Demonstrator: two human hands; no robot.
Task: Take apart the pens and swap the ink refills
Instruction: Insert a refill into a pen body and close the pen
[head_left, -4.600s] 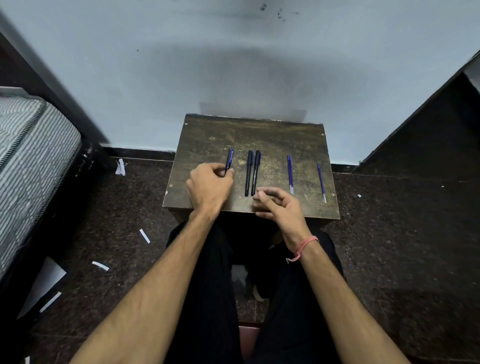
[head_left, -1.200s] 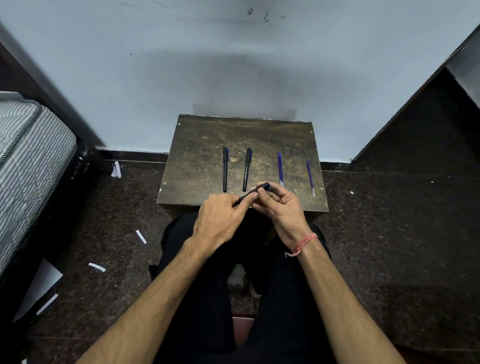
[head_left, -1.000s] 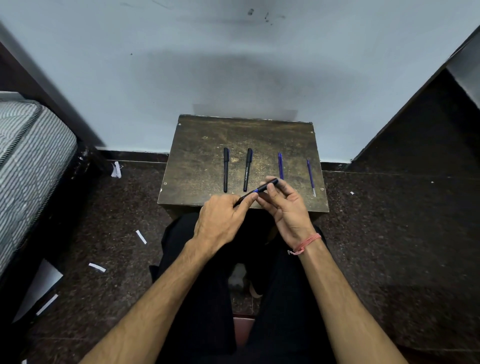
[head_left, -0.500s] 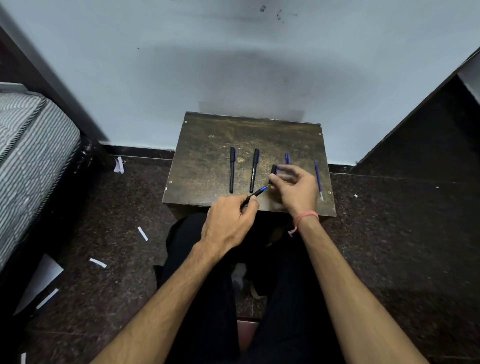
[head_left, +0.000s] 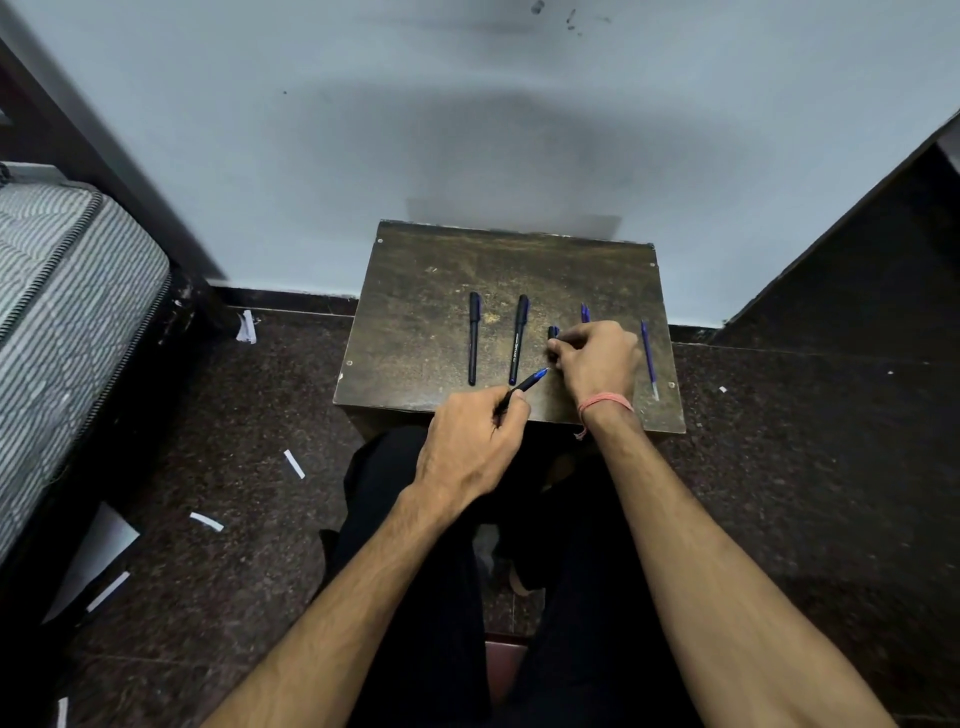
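Note:
My left hand (head_left: 470, 441) grips an uncapped dark pen (head_left: 525, 383), its blue tip pointing up and right over the small wooden table (head_left: 415, 332). My right hand (head_left: 597, 358) pinches the pen's black cap (head_left: 552, 335) down near the tabletop. Two capped black pens (head_left: 473, 338) (head_left: 518, 339) lie side by side to the left. One blue refill (head_left: 585, 313) shows only its far end behind my right hand. Another blue refill (head_left: 649, 358) lies near the table's right edge.
The table stands against a pale wall. A striped mattress (head_left: 67, 291) is at the left. White paper scraps (head_left: 294, 464) lie on the dark speckled floor. My knees in black trousers are under the table's front edge.
I picked up a pen from the table, pulled its cap off with my right hand, and moved the cap away and down toward the tabletop. The left hand keeps hold of the pen.

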